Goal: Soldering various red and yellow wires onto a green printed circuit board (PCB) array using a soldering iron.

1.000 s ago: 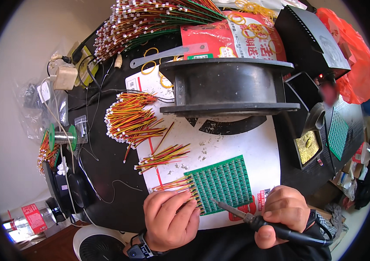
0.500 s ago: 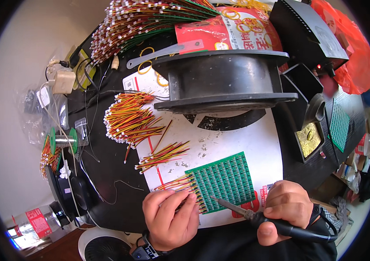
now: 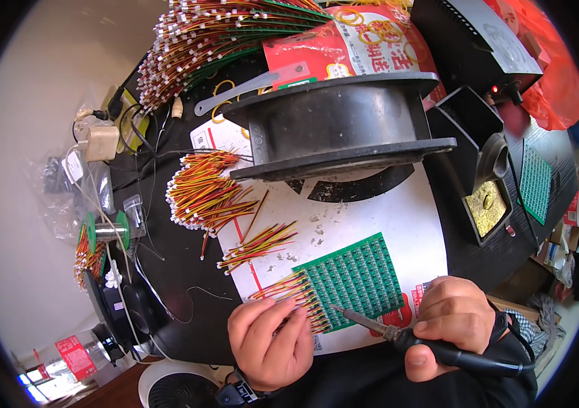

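Note:
A green circuit board panel (image 3: 354, 279) lies on the white sheet, divided into rows of small boards. Red, yellow and dark wires (image 3: 277, 290) are lined up along its left edge. My left hand (image 3: 270, 340) is closed over these wires, thumb and fingertips pinched together; what lies between them is hidden. In my right hand (image 3: 454, 323) is a soldering iron (image 3: 432, 347) with a black handle. Its thin tip points left and rests on or just above the panel's lower part, near the wire ends; contact cannot be made out.
Loose wires (image 3: 257, 247) and a larger wire bundle (image 3: 204, 190) lie left of the panel. A large black spool (image 3: 337, 126) stands behind it. To the right are an iron stand with yellow sponge (image 3: 487, 211) and a black box (image 3: 483, 47). A solder reel (image 3: 109, 231) sits at left.
The whole view has tilted and shifted slightly. Both hands and the soldering iron keep nearly the same place against the panel.

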A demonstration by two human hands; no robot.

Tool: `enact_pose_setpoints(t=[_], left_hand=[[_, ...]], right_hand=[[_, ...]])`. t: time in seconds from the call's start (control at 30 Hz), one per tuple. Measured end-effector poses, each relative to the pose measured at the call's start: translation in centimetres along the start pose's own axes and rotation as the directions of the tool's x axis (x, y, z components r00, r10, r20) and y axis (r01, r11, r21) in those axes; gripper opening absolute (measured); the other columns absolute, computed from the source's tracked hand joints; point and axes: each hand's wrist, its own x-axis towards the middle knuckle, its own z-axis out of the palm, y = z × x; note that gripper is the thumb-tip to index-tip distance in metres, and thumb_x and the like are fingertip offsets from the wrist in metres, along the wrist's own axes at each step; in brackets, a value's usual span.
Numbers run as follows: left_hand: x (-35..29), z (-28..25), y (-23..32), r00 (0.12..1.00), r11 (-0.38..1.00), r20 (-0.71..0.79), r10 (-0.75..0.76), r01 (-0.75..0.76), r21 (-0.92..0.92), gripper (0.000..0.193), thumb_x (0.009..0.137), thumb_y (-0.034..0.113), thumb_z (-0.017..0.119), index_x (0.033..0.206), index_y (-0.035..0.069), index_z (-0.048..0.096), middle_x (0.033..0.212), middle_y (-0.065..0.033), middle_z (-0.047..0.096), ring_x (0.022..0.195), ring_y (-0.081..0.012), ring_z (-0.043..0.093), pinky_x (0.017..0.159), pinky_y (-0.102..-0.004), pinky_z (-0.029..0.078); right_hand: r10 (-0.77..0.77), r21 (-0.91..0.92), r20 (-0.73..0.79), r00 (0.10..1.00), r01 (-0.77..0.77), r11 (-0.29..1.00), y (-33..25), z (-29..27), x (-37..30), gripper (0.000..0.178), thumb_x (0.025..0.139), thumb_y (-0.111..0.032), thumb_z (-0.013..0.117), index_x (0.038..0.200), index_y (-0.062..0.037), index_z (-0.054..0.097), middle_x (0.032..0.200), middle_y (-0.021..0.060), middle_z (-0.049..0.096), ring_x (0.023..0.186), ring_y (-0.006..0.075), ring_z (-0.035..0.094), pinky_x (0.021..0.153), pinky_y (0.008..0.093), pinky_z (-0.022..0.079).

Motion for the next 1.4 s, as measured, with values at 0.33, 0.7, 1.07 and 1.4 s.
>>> enact_pose_setpoints(t=[0.33, 0.7, 1.07, 1.4], left_hand=[[0.3, 0.2, 0.1, 0.997, 1.000, 0.077, -0.019, 0.020, -0.021, 0.026, 0.071, 0.005, 0.078, 0.097, 0.003, 0.075, 0.104, -0.0083, 0.069, 0.102, -0.0292, 0.060, 0.087, -0.0437, 0.051], [0.9, 0.4, -0.2, 0.997, 0.997, 0.065, 0.035, -0.030, -0.066, 0.017, 0.073, 0.002, 0.075, 0.089, -0.002, 0.072, 0.099, -0.0140, 0.069, 0.095, -0.0352, 0.065, 0.083, -0.0455, 0.054], [4.7, -4.9, -3.4, 0.991, 0.984, 0.009, -0.132, 0.130, 0.126, 0.022, 0.073, -0.004, 0.074, 0.094, 0.000, 0.071, 0.094, -0.0120, 0.068, 0.084, -0.0332, 0.064, 0.075, -0.0406, 0.052], [4.9, -1.9, -5.5, 0.987, 0.984, 0.006, -0.160, 0.159, 0.078, 0.021, 0.075, -0.003, 0.074, 0.095, -0.002, 0.071, 0.090, -0.0116, 0.065, 0.081, -0.0303, 0.062, 0.072, -0.0391, 0.050]], right_hand=[[-0.006, -0.023, -0.002, 1.000, 0.006, 1.000, -0.2, 0.2, 0.0, 0.028, 0.080, -0.016, 0.076, 0.094, -0.0014, 0.057, 0.066, 0.0050, 0.056, 0.053, 0.0174, 0.055, 0.045, 0.0292, 0.044], [-0.035, -0.029, 0.013, 0.999, 0.035, 0.999, 0.2, -0.2, 0.0, 0.028, 0.080, -0.017, 0.076, 0.093, -0.0013, 0.057, 0.065, 0.0042, 0.055, 0.052, 0.0169, 0.055, 0.045, 0.0288, 0.043], [-0.043, 0.005, 0.011, 0.999, 0.043, 0.999, 0.1, -0.4, -0.3, 0.026, 0.081, -0.016, 0.074, 0.092, -0.0012, 0.056, 0.066, 0.0049, 0.054, 0.052, 0.0172, 0.054, 0.045, 0.0295, 0.043], [-0.057, 0.023, -0.025, 0.998, 0.058, 0.998, 0.3, 0.1, -0.1, 0.023, 0.075, -0.010, 0.079, 0.086, 0.0018, 0.062, 0.065, 0.0065, 0.060, 0.049, 0.0191, 0.055, 0.045, 0.0295, 0.044]])
